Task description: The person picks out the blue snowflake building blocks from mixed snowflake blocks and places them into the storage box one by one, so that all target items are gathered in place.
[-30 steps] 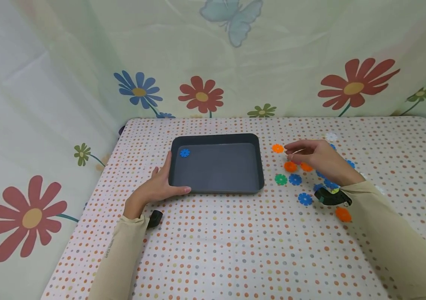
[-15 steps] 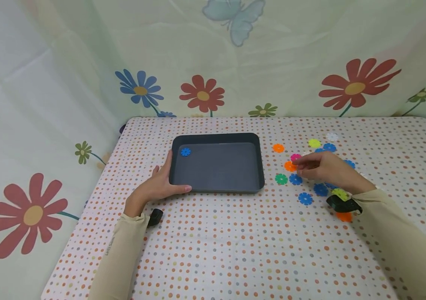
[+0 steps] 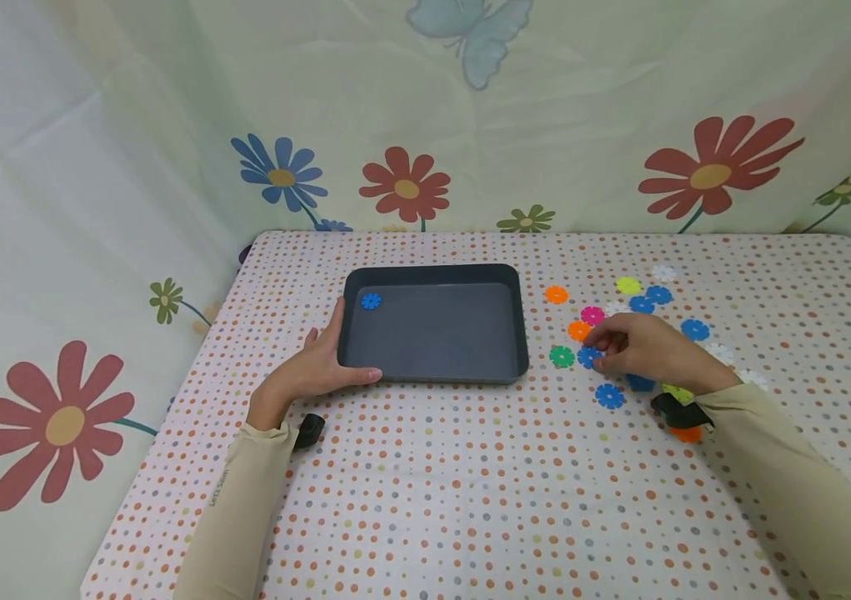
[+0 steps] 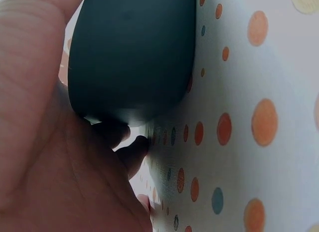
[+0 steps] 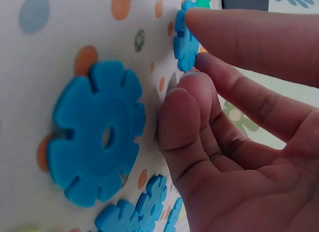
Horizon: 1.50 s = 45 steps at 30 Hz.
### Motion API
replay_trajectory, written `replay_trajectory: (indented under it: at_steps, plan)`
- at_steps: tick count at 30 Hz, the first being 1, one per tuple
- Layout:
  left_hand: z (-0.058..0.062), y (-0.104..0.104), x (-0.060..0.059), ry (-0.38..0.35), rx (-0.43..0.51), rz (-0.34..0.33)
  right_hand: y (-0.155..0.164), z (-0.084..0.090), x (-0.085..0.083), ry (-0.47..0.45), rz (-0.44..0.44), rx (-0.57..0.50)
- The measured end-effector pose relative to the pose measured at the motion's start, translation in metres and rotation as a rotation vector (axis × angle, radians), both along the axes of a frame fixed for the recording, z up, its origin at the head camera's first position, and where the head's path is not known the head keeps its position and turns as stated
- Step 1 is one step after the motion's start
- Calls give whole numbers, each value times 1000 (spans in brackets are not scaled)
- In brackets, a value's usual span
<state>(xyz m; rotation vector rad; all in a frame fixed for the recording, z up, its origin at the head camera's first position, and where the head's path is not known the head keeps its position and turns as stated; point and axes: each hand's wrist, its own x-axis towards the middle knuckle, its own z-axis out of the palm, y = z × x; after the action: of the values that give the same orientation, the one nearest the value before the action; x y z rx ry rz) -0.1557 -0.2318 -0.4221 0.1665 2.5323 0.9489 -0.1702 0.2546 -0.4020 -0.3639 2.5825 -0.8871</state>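
A dark grey rectangular tray [image 3: 433, 333] lies on the spotted tablecloth, with one blue notched plastic disc [image 3: 371, 301] in its far left corner. My left hand [image 3: 312, 367] holds the tray's left end, fingers along the left wall and thumb by the near rim. In the left wrist view, the tray's dark outer wall [image 4: 132, 52] sits between thumb and fingers. To the right, my right hand [image 3: 643, 346] is low over scattered discs. Its index fingertip touches a blue disc [image 5: 184, 40]; the thumb stays apart from that disc.
Around my right hand lie more notched discs: an orange disc [image 3: 556, 295], a green disc [image 3: 562, 357], a pink disc [image 3: 593, 316], a yellow disc [image 3: 628, 285], and several blue and white ones. A flowered curtain [image 3: 575, 125] hangs behind the table.
My right hand has drawn back from beside the far orange disc, past the pink one, to a nearer blue disc. The left hand keeps its place on the tray.
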Motion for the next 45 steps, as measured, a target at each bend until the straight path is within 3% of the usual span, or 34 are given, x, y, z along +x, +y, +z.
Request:
replay_trajectory:
  at_steps: [25, 31, 37, 45]
  plan:
    - [-1, 1, -1, 2, 25, 10, 3, 2, -7, 44, 45, 5]
    - [-1, -1, -2, -2, 24, 14, -3, 5, -11, 45, -5, -69]
    - [-2, -2, -1, -3, 39, 14, -9, 11, -16, -12, -71, -184]
    - [-1, -1, -1, 1, 36, 13, -21, 16, -21, -16, -112, -210]
